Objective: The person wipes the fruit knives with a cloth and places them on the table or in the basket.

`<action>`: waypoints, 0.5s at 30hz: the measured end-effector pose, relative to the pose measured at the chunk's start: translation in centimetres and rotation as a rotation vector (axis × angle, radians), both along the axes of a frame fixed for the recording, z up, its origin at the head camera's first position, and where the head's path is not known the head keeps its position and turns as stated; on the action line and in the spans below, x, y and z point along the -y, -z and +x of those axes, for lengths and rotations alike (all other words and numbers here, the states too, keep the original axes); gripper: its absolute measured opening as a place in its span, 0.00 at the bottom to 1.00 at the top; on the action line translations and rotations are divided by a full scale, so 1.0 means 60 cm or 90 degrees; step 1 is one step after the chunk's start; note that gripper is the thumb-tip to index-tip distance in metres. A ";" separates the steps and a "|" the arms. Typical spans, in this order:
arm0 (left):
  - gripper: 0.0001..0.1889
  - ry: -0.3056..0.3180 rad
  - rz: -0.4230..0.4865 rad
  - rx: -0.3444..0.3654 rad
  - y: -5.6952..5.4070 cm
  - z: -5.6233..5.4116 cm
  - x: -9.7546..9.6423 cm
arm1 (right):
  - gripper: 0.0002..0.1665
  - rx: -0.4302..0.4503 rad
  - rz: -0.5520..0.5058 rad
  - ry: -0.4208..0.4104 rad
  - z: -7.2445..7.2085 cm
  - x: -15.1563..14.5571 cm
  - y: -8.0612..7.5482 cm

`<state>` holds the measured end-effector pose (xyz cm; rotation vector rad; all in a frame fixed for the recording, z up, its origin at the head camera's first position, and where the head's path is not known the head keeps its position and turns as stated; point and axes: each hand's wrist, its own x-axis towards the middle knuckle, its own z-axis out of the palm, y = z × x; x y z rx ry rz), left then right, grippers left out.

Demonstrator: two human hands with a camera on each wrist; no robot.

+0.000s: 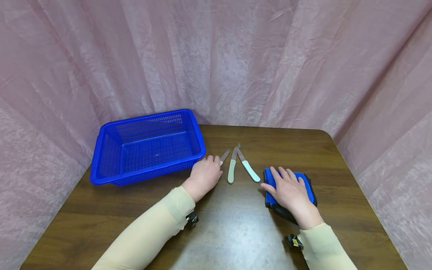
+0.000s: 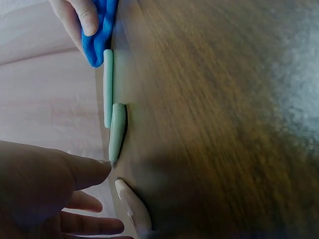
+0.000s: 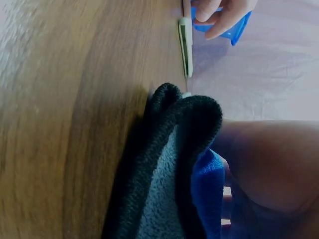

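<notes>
My left hand [image 1: 205, 173] is lowered over a knife [image 1: 225, 155] with a pale pinkish handle [image 2: 133, 206], just right of the blue basket. In the left wrist view its thumb and fingers are extended beside that handle, with a gap between them. Two more knives lie to the right, one with a sage-green handle [image 1: 231, 171] and one with a mint handle [image 1: 251, 171]; their blades meet at the tips. My right hand [image 1: 291, 191] rests with spread fingers on a folded blue towel [image 1: 306, 184] with black edging, whose grey inner layer shows in the right wrist view.
A blue plastic basket [image 1: 147, 175] with perforated sides stands at the back left of the wooden table [image 1: 222, 225], close to my left hand. Pink curtains [image 1: 216, 63] hang behind the table and along its sides.
</notes>
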<state>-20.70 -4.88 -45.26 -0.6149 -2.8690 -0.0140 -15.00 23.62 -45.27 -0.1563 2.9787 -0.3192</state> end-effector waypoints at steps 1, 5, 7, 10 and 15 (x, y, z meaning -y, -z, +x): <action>0.24 -0.001 0.001 -0.002 0.001 -0.001 -0.001 | 0.49 0.002 0.000 0.001 -0.001 0.000 0.000; 0.23 -0.003 0.004 -0.008 0.002 -0.005 -0.003 | 0.50 0.010 0.000 0.005 -0.003 0.000 0.002; 0.22 -0.006 0.004 -0.006 0.003 -0.008 -0.005 | 0.50 0.011 0.001 0.006 -0.004 -0.001 0.002; 0.23 -0.013 0.001 0.009 0.004 -0.009 -0.007 | 0.51 0.012 0.004 0.007 -0.005 -0.001 0.002; 0.23 -0.026 -0.010 0.034 0.005 -0.012 -0.010 | 0.52 0.014 0.012 0.010 -0.006 0.000 0.002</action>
